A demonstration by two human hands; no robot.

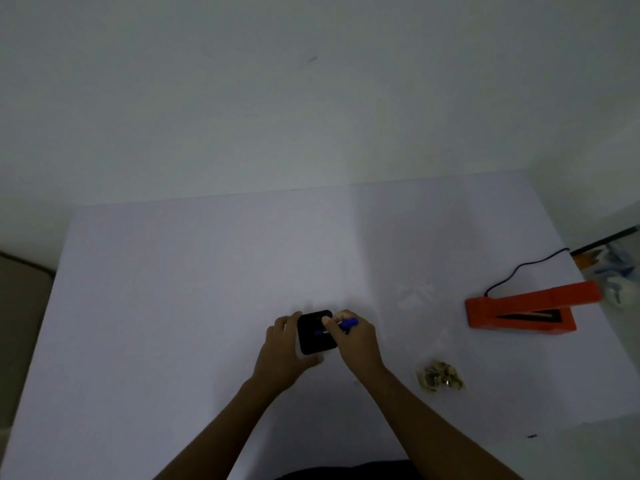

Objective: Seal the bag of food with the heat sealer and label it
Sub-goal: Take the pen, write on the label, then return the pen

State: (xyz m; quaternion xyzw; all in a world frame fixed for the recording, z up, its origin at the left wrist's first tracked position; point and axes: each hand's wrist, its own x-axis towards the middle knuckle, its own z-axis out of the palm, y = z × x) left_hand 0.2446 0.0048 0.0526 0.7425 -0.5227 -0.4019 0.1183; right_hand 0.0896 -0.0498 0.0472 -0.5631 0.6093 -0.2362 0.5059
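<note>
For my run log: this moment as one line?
left hand: grips black pad | right hand: pinches blue pen over pad | food bag: apart, untouched | orange heat sealer: untouched

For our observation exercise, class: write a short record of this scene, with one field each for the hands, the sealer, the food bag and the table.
left hand: grips black square object by its left edge
right hand: pinches blue pen, tip over that object
heat sealer: orange, right of the hands, lid raised, black cord attached
food bag: lies on the table, touched by neither hand
table: white
</note>
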